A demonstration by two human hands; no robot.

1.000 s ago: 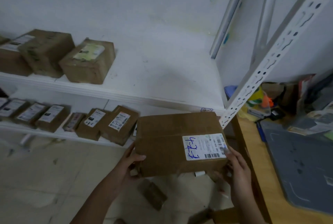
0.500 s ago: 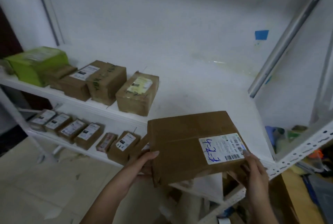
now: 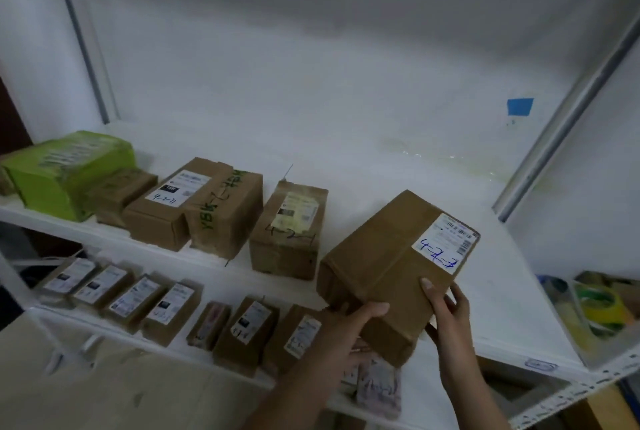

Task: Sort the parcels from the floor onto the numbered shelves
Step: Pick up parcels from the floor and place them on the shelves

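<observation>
At the left of the upper shelf [image 3: 502, 308] sit a green box [image 3: 69, 170] and a row of brown parcels [image 3: 287, 232]. Right of them the labelled parcel [image 3: 391, 270] tilts over the shelf's near edge. The left hand [image 3: 349, 325] grips its near end and the right hand [image 3: 446, 315] its right side.

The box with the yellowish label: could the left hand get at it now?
Probably not yet: the left hand grips the parcel. Nothing stands between it and the box; once free, likely yes.
</observation>
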